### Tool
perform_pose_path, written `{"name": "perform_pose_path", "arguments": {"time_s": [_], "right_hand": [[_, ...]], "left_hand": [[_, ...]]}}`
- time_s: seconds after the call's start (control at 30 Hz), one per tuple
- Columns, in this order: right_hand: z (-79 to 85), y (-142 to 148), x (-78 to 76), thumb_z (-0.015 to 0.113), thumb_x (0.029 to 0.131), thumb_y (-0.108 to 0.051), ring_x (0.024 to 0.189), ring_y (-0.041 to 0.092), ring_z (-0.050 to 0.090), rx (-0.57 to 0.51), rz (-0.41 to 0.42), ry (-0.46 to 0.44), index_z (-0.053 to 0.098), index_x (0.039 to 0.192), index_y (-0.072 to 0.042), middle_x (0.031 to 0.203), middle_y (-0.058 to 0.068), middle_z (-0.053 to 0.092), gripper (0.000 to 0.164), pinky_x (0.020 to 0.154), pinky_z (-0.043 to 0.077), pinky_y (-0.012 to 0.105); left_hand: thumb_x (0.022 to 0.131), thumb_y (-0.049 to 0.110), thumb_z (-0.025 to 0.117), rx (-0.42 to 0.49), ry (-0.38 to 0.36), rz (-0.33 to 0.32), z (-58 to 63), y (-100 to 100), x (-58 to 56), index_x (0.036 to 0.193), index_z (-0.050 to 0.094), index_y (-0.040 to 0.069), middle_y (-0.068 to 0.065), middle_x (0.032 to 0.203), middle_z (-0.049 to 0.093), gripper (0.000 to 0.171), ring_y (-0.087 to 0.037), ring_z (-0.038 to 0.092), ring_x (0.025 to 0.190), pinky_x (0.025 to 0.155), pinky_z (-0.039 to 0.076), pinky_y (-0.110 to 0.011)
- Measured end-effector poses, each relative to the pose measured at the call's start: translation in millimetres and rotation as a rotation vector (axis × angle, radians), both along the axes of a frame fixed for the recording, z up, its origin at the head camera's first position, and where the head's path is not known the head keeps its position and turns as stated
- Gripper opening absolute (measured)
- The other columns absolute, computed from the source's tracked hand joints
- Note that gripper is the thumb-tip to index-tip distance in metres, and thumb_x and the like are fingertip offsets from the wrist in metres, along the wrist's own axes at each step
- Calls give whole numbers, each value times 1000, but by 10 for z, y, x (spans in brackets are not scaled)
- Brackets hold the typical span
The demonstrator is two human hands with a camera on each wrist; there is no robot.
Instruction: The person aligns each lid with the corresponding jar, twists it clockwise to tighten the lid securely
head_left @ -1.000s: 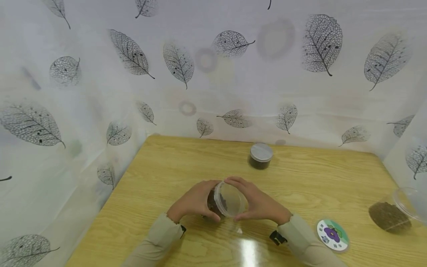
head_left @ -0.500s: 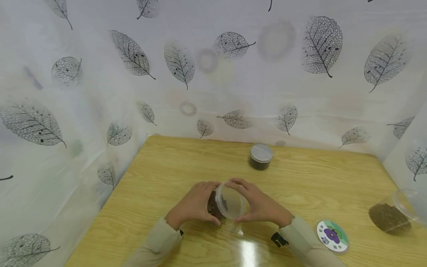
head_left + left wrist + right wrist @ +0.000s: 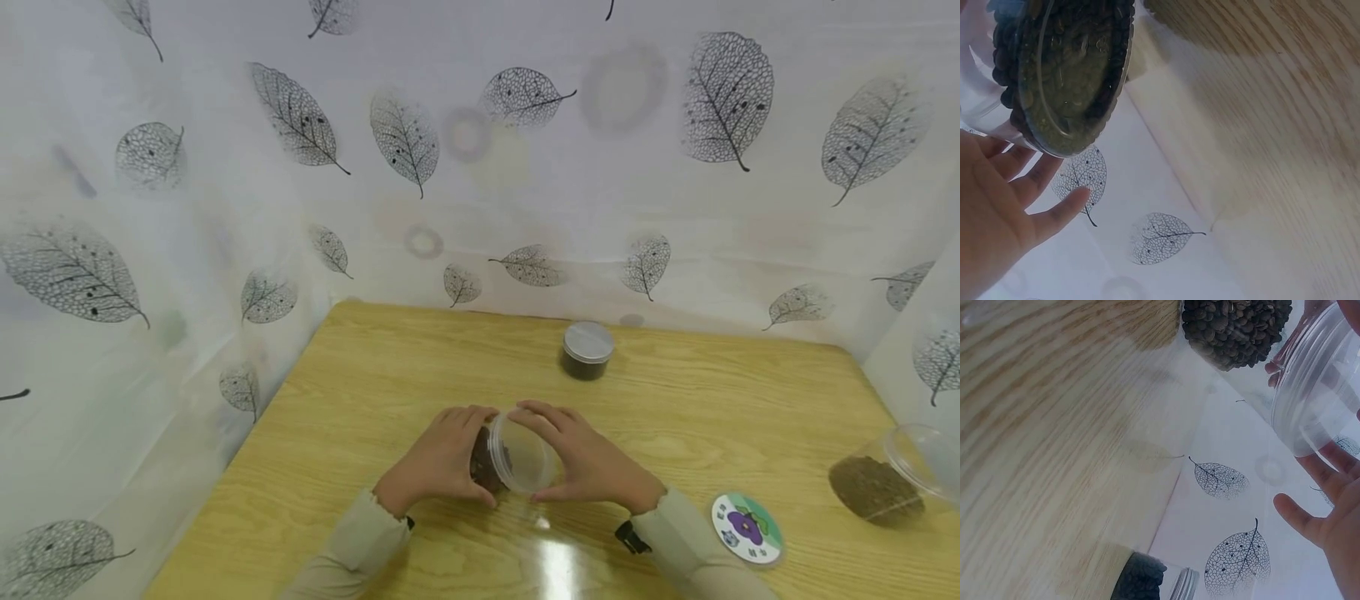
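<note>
A clear plastic jar (image 3: pixel 486 465) with dark, bean-like seeds in its bottom is tilted over the table, its wide rim to the right. My left hand (image 3: pixel 438 462) grips the seed-filled end between fingers and thumb. On the opposite side, the fingers and thumb of my right hand (image 3: pixel 585 458) curl round the clear rim. The left wrist view shows the round base of the jar (image 3: pixel 1079 56) above my left hand (image 3: pixel 991 212). Ridges ring the jar's rim (image 3: pixel 1307 381) above my right hand (image 3: pixel 1341 506) in the right wrist view.
Toward the back of the wooden table (image 3: pixel 420 350) stands a dark-filled jar with a silver lid (image 3: pixel 587 346). A round disc with a purple flower (image 3: pixel 747 528) lies right of my right sleeve. Farther right is a clear jar of brown grains (image 3: pixel 873 490). Leaf-print sheeting surrounds the table.
Both hands and the jar between them have shifted very slightly to the right. Their hold looks the same, and the other things stay in place.
</note>
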State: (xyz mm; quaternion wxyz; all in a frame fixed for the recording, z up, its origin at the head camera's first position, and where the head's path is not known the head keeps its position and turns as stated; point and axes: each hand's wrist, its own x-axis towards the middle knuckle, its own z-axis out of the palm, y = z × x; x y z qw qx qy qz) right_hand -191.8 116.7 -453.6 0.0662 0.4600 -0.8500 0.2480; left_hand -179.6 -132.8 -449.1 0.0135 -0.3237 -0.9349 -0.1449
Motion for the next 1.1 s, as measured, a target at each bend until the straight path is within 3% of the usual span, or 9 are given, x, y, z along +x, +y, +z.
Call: {"name": "perform_pose_path", "arguments": {"time_s": [0.23, 0.73, 1.1], "right_hand": [[24, 16, 24, 85, 61, -45, 127, 32, 45, 5, -8, 5, 27, 147, -20, 146, 13, 37, 106, 100, 37, 57], [-2, 20, 74, 83, 55, -54, 119, 25, 52, -27, -167, -78, 31, 146, -21, 138, 5, 47, 110, 99, 37, 53], [20, 83, 119, 82, 58, -54, 103, 19, 59, 18, -216, -102, 30, 146, -16, 124, 6, 56, 109, 99, 37, 52]], "left_hand": [[50, 67, 79, -35, 45, 8, -20, 19, 5, 137, 36, 10, -5, 131, 50, 112, -24, 49, 122, 107, 35, -46], [50, 72, 76, -76, 106, 29, 7, 63, -7, 135, 39, 10, -3, 124, 53, 112, -21, 52, 116, 105, 38, -43], [49, 73, 76, -78, 133, 32, 40, 98, -15, 133, 44, 11, -8, 124, 48, 110, -26, 49, 117, 105, 37, -46]]}}
